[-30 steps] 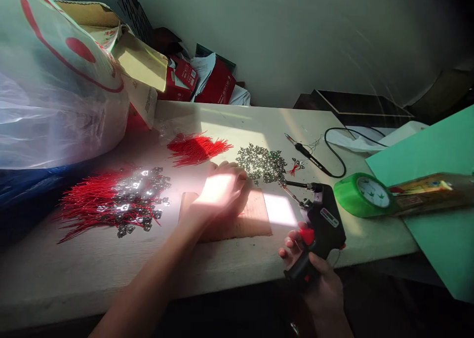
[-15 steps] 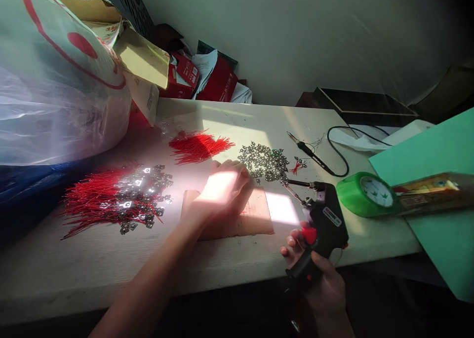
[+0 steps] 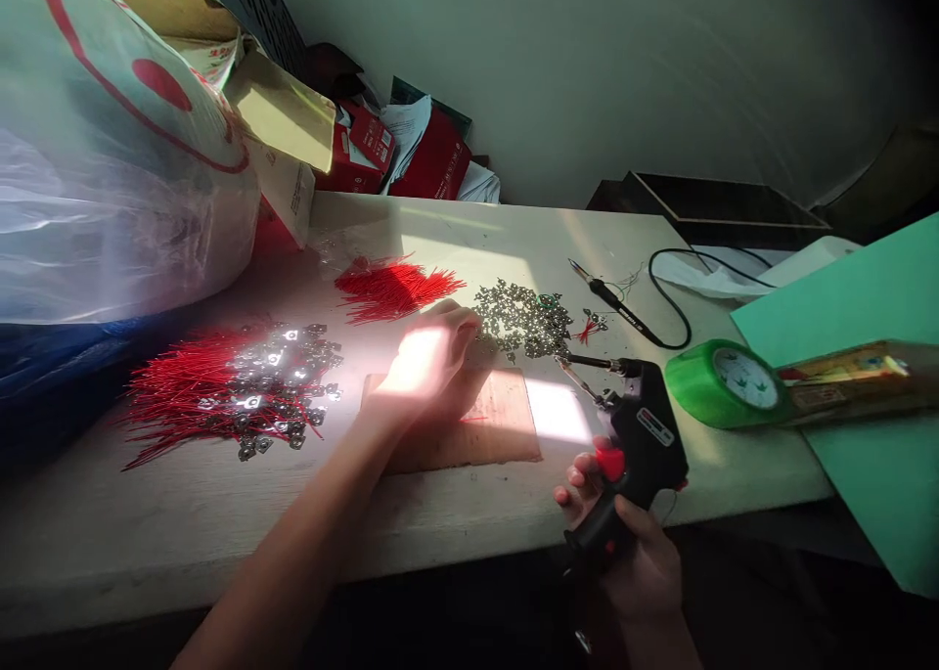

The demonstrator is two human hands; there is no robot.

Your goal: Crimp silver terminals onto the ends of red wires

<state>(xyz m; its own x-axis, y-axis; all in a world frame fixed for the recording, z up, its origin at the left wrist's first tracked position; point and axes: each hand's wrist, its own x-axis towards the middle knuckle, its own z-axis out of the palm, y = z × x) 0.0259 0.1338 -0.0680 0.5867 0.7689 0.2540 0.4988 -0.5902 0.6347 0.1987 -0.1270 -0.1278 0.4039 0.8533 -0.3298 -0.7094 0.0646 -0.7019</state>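
My right hand (image 3: 632,555) grips the handle of a black soldering gun (image 3: 632,445) with a red trigger, its tip pointing left over the table edge. My left hand (image 3: 427,359) rests in bright sunlight over a brown board (image 3: 495,425), fingers curled and reaching toward a pile of small metal parts (image 3: 522,320). What its fingertips hold, if anything, I cannot make out. A thin red wire (image 3: 473,419) lies on the board beside that hand.
A heap of red wires with metal tabs (image 3: 227,386) lies left; loose red wires (image 3: 396,287) sit behind. A pen soldering iron (image 3: 614,306) with black cord, green tape roll (image 3: 723,384), green sheet (image 3: 872,396), plastic bag (image 3: 110,161) and boxes (image 3: 381,152) surround the table (image 3: 147,533).
My left hand has shifted slightly back and right toward the pile of metal parts. The right hand with the soldering gun has stayed nearly still.
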